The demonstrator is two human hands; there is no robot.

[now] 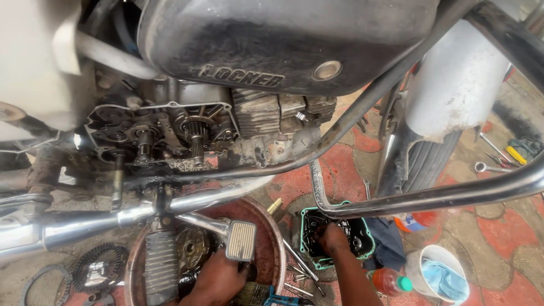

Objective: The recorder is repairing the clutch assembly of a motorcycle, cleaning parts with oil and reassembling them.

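Two hands low | left (pixel 218 280) rests in basin (pixel 272 226), grip unclear | right (pixel 333 238) fingers inside engine cover (pixel 365 235), grip unclear

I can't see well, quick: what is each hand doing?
Left hand: resting in the round rusty basin; grip cannot be told.
Right hand: reaching inside the engine cover; holding anything cannot be told.

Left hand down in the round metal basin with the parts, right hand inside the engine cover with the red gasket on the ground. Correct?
Not quite: the gasket round the engine cover is green, not red, as the head view shows. The rest stands: the left hand is down in the round metal basin among the parts, and the right hand reaches inside the cover, which lies on the ground.
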